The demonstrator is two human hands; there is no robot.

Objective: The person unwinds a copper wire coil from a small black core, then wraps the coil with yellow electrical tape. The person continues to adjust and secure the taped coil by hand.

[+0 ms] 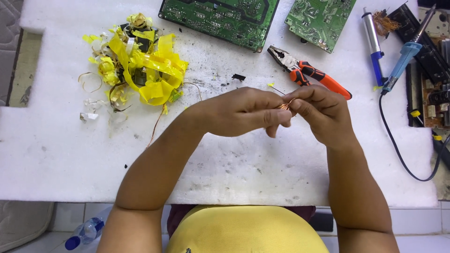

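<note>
My work surface: a white foam sheet (70, 154), speckled with dark crumbs. On it lie a heap of yellow tape scraps (138, 61), two green circuit boards (220, 18) (318, 18) along the far edge, and orange-handled pliers (307, 71). At my right rest a blue-handled desoldering pump (373, 44) and a blue soldering iron (404, 56) with its black cord (398, 150).

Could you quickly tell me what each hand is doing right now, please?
Left hand: closed, pinching the thin copper wire.
Right hand: closed, pinching the same wire.
</note>
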